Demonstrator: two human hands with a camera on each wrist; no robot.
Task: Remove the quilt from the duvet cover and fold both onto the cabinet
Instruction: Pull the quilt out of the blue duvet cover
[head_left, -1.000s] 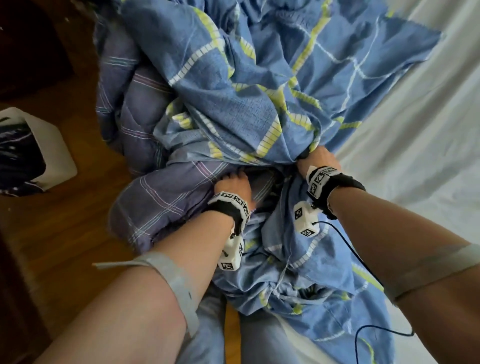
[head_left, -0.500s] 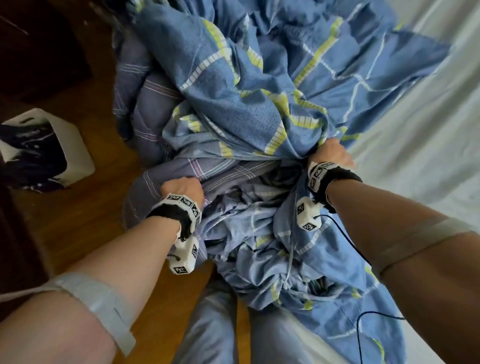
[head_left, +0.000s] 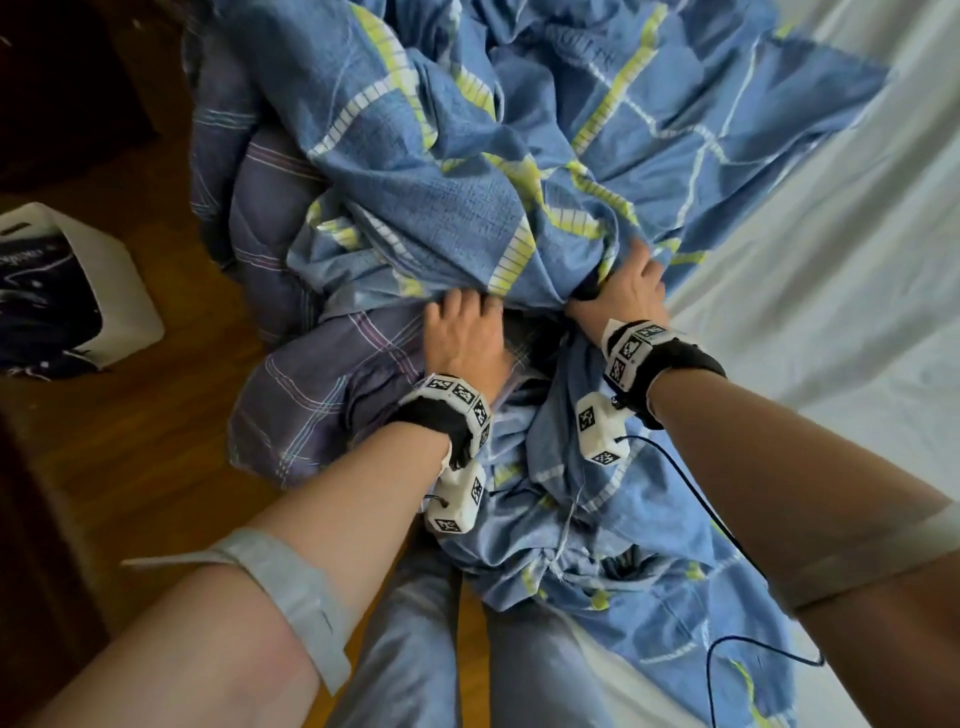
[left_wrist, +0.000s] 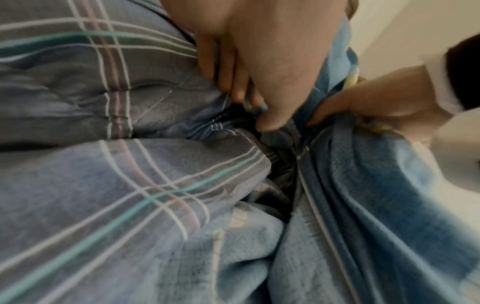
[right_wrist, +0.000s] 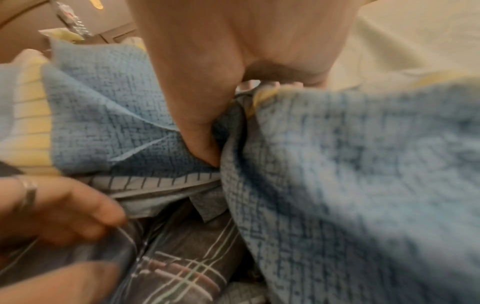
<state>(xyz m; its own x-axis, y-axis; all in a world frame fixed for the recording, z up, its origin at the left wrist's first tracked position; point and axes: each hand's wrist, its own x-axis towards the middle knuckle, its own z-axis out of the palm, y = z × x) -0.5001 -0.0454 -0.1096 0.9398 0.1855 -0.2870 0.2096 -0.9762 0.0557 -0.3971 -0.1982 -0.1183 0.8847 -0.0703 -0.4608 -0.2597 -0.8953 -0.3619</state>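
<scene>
The blue duvet cover (head_left: 441, 171) with yellow and white stripes lies bunched across the bed edge. The grey-purple plaid quilt (head_left: 311, 384) sticks out of its opening toward the floor on the left. My left hand (head_left: 462, 332) reaches into the opening, and in the left wrist view its fingers (left_wrist: 233, 82) pinch a fold of the quilt (left_wrist: 103, 185). My right hand (head_left: 623, 291) grips the cover's edge right beside it. In the right wrist view its thumb (right_wrist: 202, 144) digs into the cover (right_wrist: 363, 185), with the quilt (right_wrist: 182, 277) below.
A white bed sheet (head_left: 831, 260) fills the right side. The wooden floor (head_left: 130, 467) is on the left, with a white box (head_left: 119, 291) of dark things on it. Dark furniture (head_left: 62, 78) stands at the top left. My legs (head_left: 415, 649) are against the bed.
My left hand dragged the quilt out to the left, then came back to the opening beside my right hand and took a new hold. The right hand has kept its grip on the cover.
</scene>
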